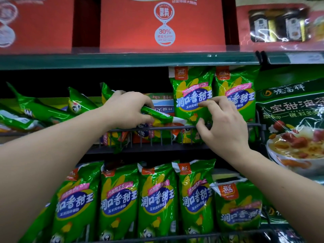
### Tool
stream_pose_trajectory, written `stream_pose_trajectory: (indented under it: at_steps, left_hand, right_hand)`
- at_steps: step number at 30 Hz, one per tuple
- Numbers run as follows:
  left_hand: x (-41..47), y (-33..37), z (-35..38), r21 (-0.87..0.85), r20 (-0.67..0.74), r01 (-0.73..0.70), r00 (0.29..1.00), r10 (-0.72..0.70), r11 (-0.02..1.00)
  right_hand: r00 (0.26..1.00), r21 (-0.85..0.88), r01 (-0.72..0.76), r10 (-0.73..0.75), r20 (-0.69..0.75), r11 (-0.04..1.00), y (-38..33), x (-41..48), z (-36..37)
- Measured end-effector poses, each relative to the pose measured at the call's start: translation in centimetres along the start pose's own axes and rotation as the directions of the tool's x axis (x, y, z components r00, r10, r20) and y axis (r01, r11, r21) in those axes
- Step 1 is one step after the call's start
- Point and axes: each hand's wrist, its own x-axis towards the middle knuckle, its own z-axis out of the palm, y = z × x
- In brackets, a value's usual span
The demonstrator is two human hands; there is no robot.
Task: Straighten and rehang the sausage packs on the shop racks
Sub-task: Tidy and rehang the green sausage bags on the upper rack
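Saw glossy, crinkled plastic film on sausage packs (pixel 192 95), matt dark metal on the rack rail (pixel 133 129), smooth red cardboard boxes (pixel 161 23).

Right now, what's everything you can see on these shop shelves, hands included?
red boxes: two, red, top shelf
jar pack: one, red with dark jars, top right
hanging packs: two, green, upright, upper rack
fallen packs: several, green, tilted, upper left
held pack: one, green, tilted above the rail
lower packs: five, green, bottom row
soup bag: one, dark green, right
rail: one, dark, fronting upper rack
left hand: grips held pack
right hand: fingers on a hanging pack, grip unclear
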Motion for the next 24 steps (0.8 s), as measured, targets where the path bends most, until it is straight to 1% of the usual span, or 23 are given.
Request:
stream_pose_trajectory:
  at_steps: [1,3,6,10,12,14,15,17,18,19,20,24]
  left_hand:
    - [0.0,-0.1,-0.3,-0.034,-0.013,0.014,1.000,-0.014,0.999]
    - [-0.1,-0.5,-1.1,-0.161,-0.052,0.048,0.997,-0.057,0.986]
    - [-0.4,-1.0,-1.9,-0.374,-0.118,0.054,0.987,-0.105,0.926]
    - [-0.6,-1.9,-1.6,-0.539,-0.221,0.018,0.962,-0.162,0.842]
    - [-0.6,-2.2,-1.5,-0.629,-0.268,-0.002,0.939,-0.214,0.777]
    - [-0.5,-2.5,-1.4,-0.727,-0.296,-0.027,0.914,-0.277,0.686]
    - [-0.5,-2.6,-1.4,-0.782,-0.297,-0.043,0.902,-0.312,0.622]
    - [-0.4,-2.4,-1.2,-0.891,-0.267,-0.084,0.891,-0.367,0.446]
    - [-0.4,-2.2,-1.0,-0.930,-0.246,-0.108,0.894,-0.375,0.352]
    - [-0.3,-1.9,-0.8,-0.951,-0.230,-0.127,0.899,-0.373,0.282]
    - [-0.3,-1.5,-0.6,-0.962,-0.219,-0.138,0.905,-0.365,0.234]
    - [0.0,-0.6,0.0,-0.985,-0.169,-0.143,0.916,-0.362,0.097]
  right_hand:
    - [1.000,0.007,0.000,0.000,0.006,1.000,-0.1,0.0,0.1]
    - [1.000,0.014,0.003,-0.004,0.015,1.000,-0.5,0.0,0.2]
    - [0.999,0.045,-0.020,0.019,0.035,0.999,-1.3,0.3,0.4]
    - [0.994,0.159,-0.094,0.082,0.075,0.983,-2.8,0.8,0.7]
    - [0.987,0.241,-0.148,0.127,0.102,0.959,-3.6,1.2,0.9]
    - [0.972,0.352,-0.221,0.177,0.152,0.910,-4.3,1.6,1.0]
    - [0.961,0.415,-0.265,0.203,0.188,0.870,-4.8,1.8,1.1]
    - [0.937,0.511,-0.340,0.239,0.254,0.790,-5.4,2.2,1.2]
    - [0.930,0.530,-0.359,0.245,0.274,0.768,-5.7,2.4,1.3]
    - [0.924,0.537,-0.371,0.247,0.291,0.757,-5.9,2.5,1.3]
    - [0.920,0.540,-0.381,0.247,0.305,0.751,-6.1,2.7,1.3]
    - [0.916,0.537,-0.384,0.236,0.325,0.751,-6.9,3.2,1.4]
